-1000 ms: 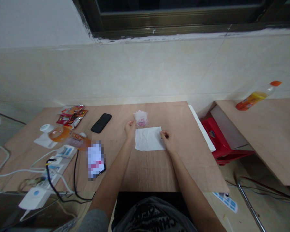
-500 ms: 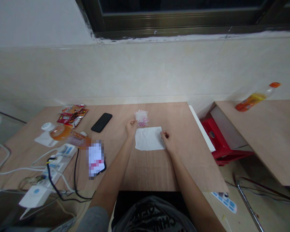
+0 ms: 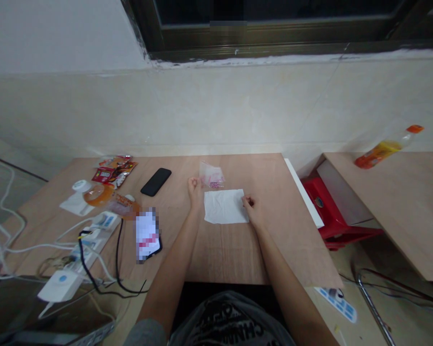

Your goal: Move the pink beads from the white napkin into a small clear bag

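My left hand (image 3: pixel 194 193) is closed at the left edge of a small clear plastic bag (image 3: pixel 212 174), fingertips pinching its side. Small pink pieces, perhaps beads, lie in the bag's lower part. Just in front of the bag, a creased white paper sheet (image 3: pixel 225 206), like a tissue, lies flat on the wooden table (image 3: pixel 227 250). At the sheet's right edge rests my right hand (image 3: pixel 252 209), its fingers pinched together. A dark spot shows at those fingertips, but it is too small to make out.
To the left lie a black phone (image 3: pixel 156 182), a lit phone (image 3: pixel 146 235), an orange drink bottle (image 3: pixel 110 198), red snack packets (image 3: pixel 115 170) and a power strip (image 3: pixel 94 245) with cables. Right of the table are a red stool (image 3: pixel 319 204) and another table with a bottle (image 3: pixel 382 150).
The clear bag has shifted and spread at its upper left beside my left hand. My right hand stays by the sheet's edge. The whole view has moved slightly.
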`<action>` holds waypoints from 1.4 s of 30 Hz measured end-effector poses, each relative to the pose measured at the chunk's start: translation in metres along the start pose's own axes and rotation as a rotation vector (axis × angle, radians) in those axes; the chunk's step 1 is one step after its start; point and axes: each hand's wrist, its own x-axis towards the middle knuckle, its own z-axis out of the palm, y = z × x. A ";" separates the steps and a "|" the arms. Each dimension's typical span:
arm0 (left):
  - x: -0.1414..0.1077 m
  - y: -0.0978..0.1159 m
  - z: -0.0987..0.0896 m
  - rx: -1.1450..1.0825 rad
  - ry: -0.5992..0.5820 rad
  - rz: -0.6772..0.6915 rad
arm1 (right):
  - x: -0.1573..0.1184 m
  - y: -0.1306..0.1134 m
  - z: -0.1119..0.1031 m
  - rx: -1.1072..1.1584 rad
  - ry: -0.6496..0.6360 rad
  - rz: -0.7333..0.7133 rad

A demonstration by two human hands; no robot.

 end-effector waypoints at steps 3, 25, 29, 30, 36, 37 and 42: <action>-0.014 0.010 -0.002 -0.133 0.039 -0.048 | -0.001 -0.004 -0.001 -0.011 -0.019 -0.013; -0.077 0.011 -0.022 0.074 -0.073 -0.140 | -0.030 -0.051 0.011 0.279 -0.252 0.167; -0.091 0.019 -0.016 0.261 -0.190 0.042 | -0.034 -0.060 0.018 0.277 -0.205 0.105; -0.094 0.022 -0.014 0.318 -0.232 0.081 | -0.036 -0.063 0.019 0.278 -0.209 0.090; -0.102 0.027 -0.005 0.368 -0.344 0.118 | -0.047 -0.076 0.022 0.237 -0.240 0.029; -0.102 0.027 -0.005 0.351 -0.355 0.102 | -0.049 -0.078 0.022 0.237 -0.236 0.030; -0.105 0.025 -0.006 0.370 -0.393 0.126 | -0.057 -0.076 0.028 0.250 -0.142 0.042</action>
